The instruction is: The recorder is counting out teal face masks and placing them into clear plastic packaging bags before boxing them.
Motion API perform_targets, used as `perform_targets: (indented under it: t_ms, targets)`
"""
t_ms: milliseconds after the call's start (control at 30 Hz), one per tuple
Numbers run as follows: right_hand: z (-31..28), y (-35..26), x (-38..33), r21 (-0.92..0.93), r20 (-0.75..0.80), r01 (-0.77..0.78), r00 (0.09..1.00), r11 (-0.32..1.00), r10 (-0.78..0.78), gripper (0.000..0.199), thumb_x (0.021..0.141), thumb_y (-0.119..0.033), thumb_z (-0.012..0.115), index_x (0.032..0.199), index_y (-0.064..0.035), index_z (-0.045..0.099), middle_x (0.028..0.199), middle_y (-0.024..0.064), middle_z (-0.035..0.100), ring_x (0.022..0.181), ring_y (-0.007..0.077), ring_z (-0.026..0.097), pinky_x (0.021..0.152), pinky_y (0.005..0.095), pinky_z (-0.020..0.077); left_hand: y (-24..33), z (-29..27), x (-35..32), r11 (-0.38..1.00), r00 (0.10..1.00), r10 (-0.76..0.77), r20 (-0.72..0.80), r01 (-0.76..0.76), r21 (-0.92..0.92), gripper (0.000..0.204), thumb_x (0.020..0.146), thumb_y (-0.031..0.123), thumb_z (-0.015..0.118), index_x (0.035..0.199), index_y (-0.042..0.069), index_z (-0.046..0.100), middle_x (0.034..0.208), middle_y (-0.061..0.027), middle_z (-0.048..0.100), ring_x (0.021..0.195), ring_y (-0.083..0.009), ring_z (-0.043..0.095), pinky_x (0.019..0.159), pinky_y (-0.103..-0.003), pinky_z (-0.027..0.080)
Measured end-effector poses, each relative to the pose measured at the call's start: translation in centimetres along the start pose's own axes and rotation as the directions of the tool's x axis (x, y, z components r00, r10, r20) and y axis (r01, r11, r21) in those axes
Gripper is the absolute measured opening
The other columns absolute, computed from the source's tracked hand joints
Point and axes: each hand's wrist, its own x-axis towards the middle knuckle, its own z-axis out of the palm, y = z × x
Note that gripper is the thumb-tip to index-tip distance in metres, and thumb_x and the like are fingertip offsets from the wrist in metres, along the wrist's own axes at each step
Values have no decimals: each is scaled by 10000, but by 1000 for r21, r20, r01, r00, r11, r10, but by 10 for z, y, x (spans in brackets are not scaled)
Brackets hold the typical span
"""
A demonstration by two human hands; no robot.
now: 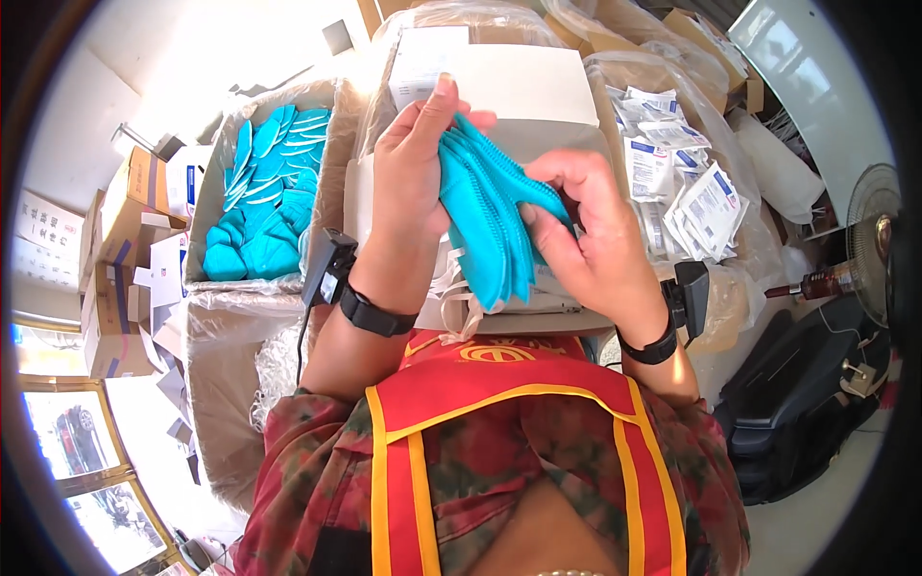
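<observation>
Left grip [415,158] stands upright; right grip [588,230] pinches masks [485,216].

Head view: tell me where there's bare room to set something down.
Floor shows bare between the right sleeve and black seat. Crowded: teal pieces fill the left bin, white packets the right bin; left hand and right hand hold a teal stack.
</observation>
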Motion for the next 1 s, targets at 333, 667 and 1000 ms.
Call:
perform_targets:
  t_ms: [333, 667, 1000]
  targets:
    - [-2, -3, 14, -401, 108, 98, 992, 911, -59, 751, 811, -107, 716, 1438, -42, 308, 1367, 193, 467, 1181, 351, 529, 978, 385, 441, -4, 22, 16, 987, 980, 157, -123, -152, 53, 346, 883, 362, 695, 818, 49, 562, 706, 5, 560, 620, -59, 528, 539, -218, 434]
    - [-71, -14, 48, 5, 47, 98, 994, 995, -98, 671, 771, -57, 723, 1369, -18, 421, 1277, 83, 531, 1163, 159, 519, 972, 303, 431, 15, 13, -16, 988, 805, 34, 592, -116, 100, 878, 758, 313, 807, 1417, 7, 314, 1309, -116, 517, 1198, -186, 503, 986, -337, 428]
    - [-70, -33, 53, 133, 198, 166, 962, 977, -190, 573, 767, -89, 709, 1290, -7, 490, 1118, 86, 567, 1017, 161, 559, 868, 271, 453, -3, -19, -27, 944, 808, -330, 488, 286, 166, 762, 640, 139, 833, 1301, 4, 479, 953, -90, 649, 716, -159, 612, 535, -247, 462]
